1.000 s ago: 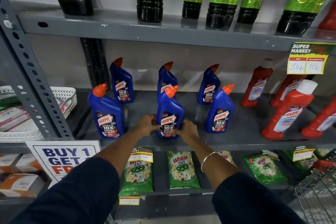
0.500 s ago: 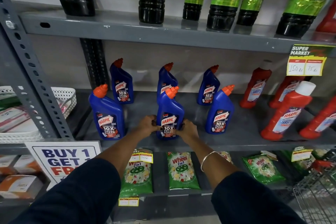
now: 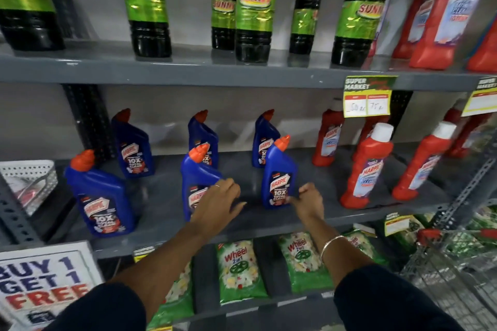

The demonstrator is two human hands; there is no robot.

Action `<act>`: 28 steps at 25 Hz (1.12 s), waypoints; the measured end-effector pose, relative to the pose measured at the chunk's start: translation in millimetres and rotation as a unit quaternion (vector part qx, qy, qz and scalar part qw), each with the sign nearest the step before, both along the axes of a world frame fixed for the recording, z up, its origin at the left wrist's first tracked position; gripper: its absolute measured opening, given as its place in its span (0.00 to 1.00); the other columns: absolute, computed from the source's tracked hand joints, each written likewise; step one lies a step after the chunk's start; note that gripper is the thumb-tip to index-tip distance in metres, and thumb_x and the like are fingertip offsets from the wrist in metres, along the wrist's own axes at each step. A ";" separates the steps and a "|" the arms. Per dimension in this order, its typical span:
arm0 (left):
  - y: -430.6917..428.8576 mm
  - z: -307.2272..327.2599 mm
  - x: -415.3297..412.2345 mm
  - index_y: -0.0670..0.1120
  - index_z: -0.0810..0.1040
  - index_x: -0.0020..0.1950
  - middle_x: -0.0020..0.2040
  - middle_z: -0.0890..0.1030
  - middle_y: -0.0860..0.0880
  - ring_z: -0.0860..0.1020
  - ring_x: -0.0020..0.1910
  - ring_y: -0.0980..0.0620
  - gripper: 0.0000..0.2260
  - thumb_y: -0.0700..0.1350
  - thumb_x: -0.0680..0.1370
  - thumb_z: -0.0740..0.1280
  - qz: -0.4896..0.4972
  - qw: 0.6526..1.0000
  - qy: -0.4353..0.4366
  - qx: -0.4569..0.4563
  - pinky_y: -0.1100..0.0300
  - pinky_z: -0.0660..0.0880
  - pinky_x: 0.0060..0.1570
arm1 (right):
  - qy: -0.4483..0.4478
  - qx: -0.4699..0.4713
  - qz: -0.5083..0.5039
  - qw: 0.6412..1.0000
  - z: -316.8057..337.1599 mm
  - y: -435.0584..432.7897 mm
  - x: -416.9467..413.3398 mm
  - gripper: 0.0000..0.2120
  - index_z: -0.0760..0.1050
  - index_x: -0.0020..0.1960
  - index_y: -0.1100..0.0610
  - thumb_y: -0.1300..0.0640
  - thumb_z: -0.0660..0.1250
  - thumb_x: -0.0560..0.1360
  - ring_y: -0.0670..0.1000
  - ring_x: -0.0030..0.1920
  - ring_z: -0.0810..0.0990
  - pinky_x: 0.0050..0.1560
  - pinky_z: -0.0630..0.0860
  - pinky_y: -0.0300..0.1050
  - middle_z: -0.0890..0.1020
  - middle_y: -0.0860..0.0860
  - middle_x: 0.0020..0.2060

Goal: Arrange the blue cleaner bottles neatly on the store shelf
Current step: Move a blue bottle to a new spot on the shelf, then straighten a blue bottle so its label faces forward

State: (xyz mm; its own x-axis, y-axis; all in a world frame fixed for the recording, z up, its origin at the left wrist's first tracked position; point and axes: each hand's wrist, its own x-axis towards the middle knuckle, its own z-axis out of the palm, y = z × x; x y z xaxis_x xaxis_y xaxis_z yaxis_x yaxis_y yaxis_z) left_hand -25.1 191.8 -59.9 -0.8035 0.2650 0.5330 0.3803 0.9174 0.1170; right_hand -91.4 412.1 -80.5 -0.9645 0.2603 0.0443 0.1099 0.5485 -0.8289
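Six blue cleaner bottles with orange caps stand upright on the grey middle shelf (image 3: 161,212). In the back row are three bottles (image 3: 134,148) (image 3: 204,137) (image 3: 265,137). The front row holds a left bottle (image 3: 99,196), a middle bottle (image 3: 195,180) and a right bottle (image 3: 279,177). My left hand (image 3: 217,205) hovers with fingers spread in front of the middle front bottle, covering its label and holding nothing. My right hand (image 3: 306,201) is at the lower right of the right front bottle, thumb on its label and fingers curled at its side.
Red cleaner bottles (image 3: 368,166) stand to the right on the same shelf. Dark bottles with green labels (image 3: 252,8) line the shelf above. Green detergent packets (image 3: 239,269) lie below. A wire basket (image 3: 457,263) is at the lower right, a promotional sign (image 3: 45,282) at the lower left.
Both hands have let go of the middle front bottle and moved right. The right hand has reached the right front bottle. The view has shifted to the right.
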 end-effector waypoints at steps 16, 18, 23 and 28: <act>115.5 -17.5 -82.6 0.39 0.74 0.43 0.41 0.77 0.44 0.74 0.42 0.49 0.10 0.42 0.69 0.73 0.175 0.883 -0.273 0.340 0.57 0.70 0.41 | -0.048 -0.047 0.222 0.973 -24.2 60.2 -62.2 0.24 0.75 0.57 0.63 0.55 0.76 0.65 0.51 0.44 0.78 0.43 0.78 0.42 0.80 0.53 0.44; 117.4 -16.5 -80.7 0.37 0.76 0.48 0.42 0.78 0.45 0.75 0.43 0.49 0.12 0.41 0.69 0.72 0.169 0.885 -0.274 0.337 0.55 0.73 0.44 | -0.049 -0.051 0.211 0.975 -22.3 63.2 -57.0 0.24 0.75 0.57 0.63 0.55 0.76 0.64 0.52 0.44 0.79 0.46 0.78 0.51 0.81 0.53 0.44; 117.0 -16.3 -82.6 0.41 0.74 0.44 0.43 0.77 0.45 0.75 0.43 0.49 0.09 0.40 0.70 0.72 0.161 0.892 -0.282 0.315 0.54 0.73 0.46 | -0.064 -0.053 0.199 0.976 -17.4 63.5 -50.2 0.24 0.75 0.57 0.60 0.55 0.76 0.64 0.56 0.50 0.82 0.53 0.80 0.59 0.81 0.52 0.45; 114.4 -16.2 -83.5 0.37 0.76 0.48 0.44 0.78 0.46 0.76 0.44 0.50 0.11 0.39 0.70 0.72 0.143 0.888 -0.284 0.331 0.61 0.74 0.41 | -0.057 -0.038 0.180 0.981 -16.3 61.0 -45.0 0.25 0.75 0.56 0.58 0.50 0.76 0.63 0.55 0.53 0.82 0.53 0.80 0.59 0.83 0.53 0.48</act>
